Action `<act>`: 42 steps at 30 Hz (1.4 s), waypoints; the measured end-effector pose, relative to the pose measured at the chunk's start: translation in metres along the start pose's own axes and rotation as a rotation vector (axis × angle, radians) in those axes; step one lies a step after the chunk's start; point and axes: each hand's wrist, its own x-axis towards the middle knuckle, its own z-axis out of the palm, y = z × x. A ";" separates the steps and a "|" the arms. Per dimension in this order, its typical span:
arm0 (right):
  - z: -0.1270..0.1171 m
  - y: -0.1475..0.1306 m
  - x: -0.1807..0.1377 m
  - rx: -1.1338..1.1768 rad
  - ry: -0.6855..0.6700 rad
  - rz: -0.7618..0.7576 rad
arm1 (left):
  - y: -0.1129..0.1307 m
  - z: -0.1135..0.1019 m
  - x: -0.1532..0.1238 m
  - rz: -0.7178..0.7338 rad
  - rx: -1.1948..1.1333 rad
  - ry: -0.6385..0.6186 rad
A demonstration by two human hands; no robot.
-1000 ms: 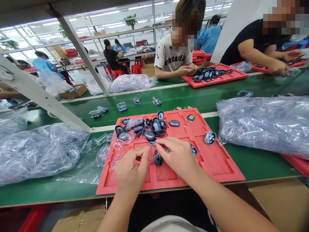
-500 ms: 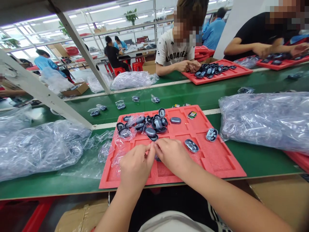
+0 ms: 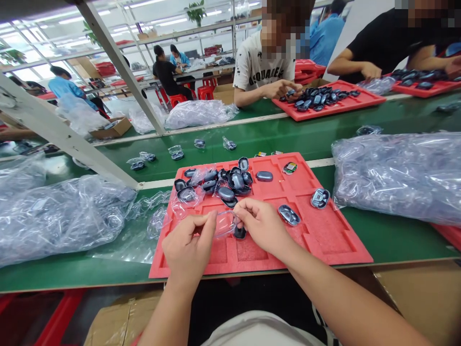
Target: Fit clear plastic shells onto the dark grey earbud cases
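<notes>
fingers of 2 hands pinch clear plastic above red tray.

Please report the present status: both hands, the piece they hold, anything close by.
Left hand and right hand: fingers pinched on clear plastic piece. Plastic held over red tray. Dark shells heaped just beyond.

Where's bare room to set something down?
On the red tray: front right pocket, in front of the rightmost earbud case; patch in front of the circuit board. Crowded: back left, under dark casings; middle, around the held clear plastic.
</notes>
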 end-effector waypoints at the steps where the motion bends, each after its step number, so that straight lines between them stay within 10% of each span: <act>1: 0.001 0.000 0.000 0.049 -0.010 0.013 | -0.001 0.000 -0.001 -0.020 -0.027 -0.008; 11: -0.004 -0.011 -0.010 0.136 0.021 0.031 | 0.003 0.003 -0.002 -0.436 -0.231 0.057; 25: -0.001 -0.014 -0.013 -0.129 -0.050 -0.169 | -0.012 0.004 -0.010 -0.402 -0.369 0.029; 34: 0.010 -0.014 -0.020 0.231 -0.172 0.093 | -0.027 0.006 -0.012 -0.347 -0.695 -0.129; 42: 0.014 -0.018 -0.028 0.417 -0.301 0.196 | -0.033 0.010 -0.027 -0.604 -0.849 -0.277</act>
